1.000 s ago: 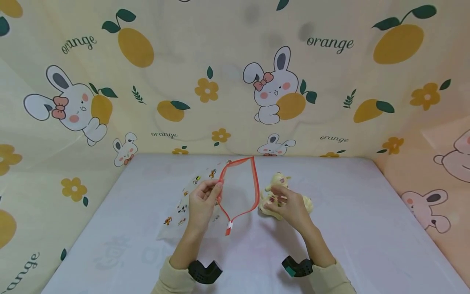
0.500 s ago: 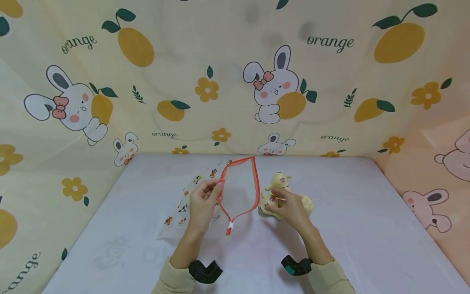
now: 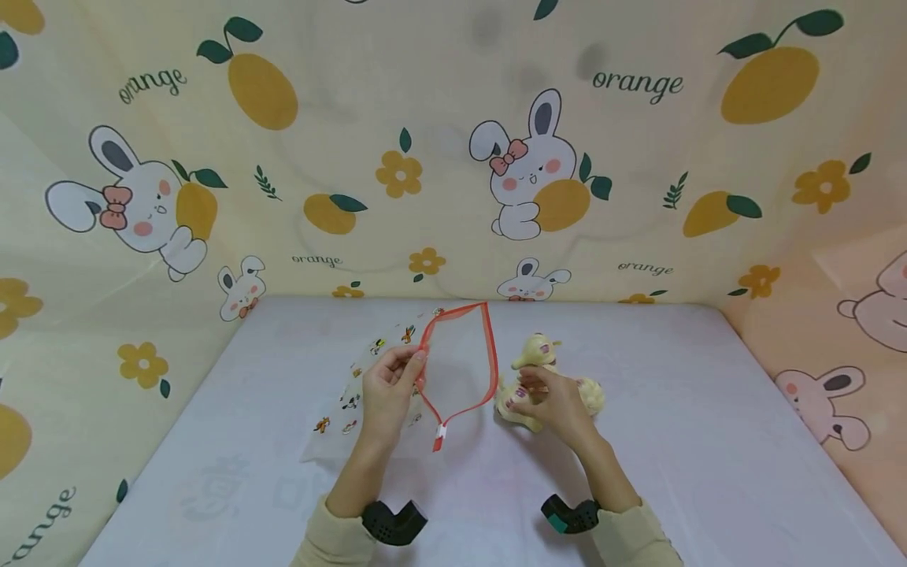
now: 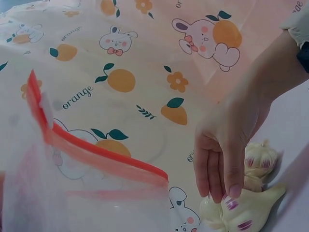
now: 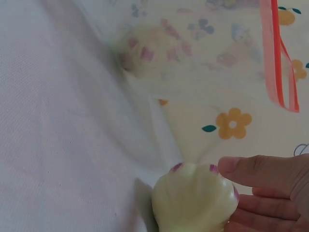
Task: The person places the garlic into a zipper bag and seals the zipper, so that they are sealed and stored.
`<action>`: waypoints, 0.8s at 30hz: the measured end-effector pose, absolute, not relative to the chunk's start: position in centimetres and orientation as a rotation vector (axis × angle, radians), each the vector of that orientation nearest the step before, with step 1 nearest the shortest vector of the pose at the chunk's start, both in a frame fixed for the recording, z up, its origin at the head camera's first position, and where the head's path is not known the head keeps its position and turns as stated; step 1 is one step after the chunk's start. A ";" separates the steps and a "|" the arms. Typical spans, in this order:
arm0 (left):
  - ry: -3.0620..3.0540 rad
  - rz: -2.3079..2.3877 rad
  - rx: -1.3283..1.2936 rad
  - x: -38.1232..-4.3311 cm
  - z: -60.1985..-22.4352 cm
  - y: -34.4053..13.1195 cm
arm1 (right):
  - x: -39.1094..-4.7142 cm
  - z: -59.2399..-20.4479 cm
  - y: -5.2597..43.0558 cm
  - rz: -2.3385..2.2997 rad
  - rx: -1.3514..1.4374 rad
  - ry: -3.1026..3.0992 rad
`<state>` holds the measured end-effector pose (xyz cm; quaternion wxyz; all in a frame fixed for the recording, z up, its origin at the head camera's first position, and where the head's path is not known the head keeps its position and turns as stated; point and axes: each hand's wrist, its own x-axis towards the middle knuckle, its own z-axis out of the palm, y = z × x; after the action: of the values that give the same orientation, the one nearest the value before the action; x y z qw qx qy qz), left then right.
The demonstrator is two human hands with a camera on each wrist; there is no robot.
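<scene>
Pinching the red zip edge [image 3: 491,354] of a clear printed zip bag [image 3: 350,402] between thumb and fingers, the left hand [image 3: 386,390] holds the bag's mouth wide in the head view, its slider [image 3: 441,430] hanging at the near corner. Garlic bulbs lie just right of that mouth on the desk [image 3: 708,441]: a far bulb [image 3: 536,349], a right-hand bulb [image 3: 592,396] and a near bulb [image 3: 507,403]. The right hand [image 3: 556,398] has thumb and bent fingers on the near bulb, apparently pinching it. Compared with half a second ago, this hand and the near bulb have slid slightly left together, while the other two lie where they were; the mouth has edged left too, without narrowing. I judge that the grip has taken, and that this bulb is being parted from the group.

From the left wrist, the bag's red edge stands raised, apart from the right hand, whose fingers point down among the clustered bulbs, thumb tip against a purple-marked one.

At the right wrist, the thumb meets the bulb's side, with fingers partly hidden behind it; whether it has left the desk I cannot tell. A blurred bulb [image 5: 147,50] shows through the film, inside or behind it.
</scene>
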<state>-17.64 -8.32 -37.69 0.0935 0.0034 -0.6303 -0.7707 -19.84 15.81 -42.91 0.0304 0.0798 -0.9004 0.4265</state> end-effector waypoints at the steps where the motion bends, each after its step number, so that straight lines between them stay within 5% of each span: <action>1: -1.868 -2.284 0.014 -17.7 -37.7 -8.4 | -19.8 -42.9 15.8 1.314 0.247 -2.776; 24: -1.850 -2.272 -0.006 -17.9 -37.8 -8.8 | -19.4 -43.3 15.0 1.242 0.336 -2.852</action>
<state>-17.91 -8.81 -37.82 0.1056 -0.0019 -0.6277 -0.7712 -19.41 14.97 -43.26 0.0066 0.1076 -0.9115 0.3969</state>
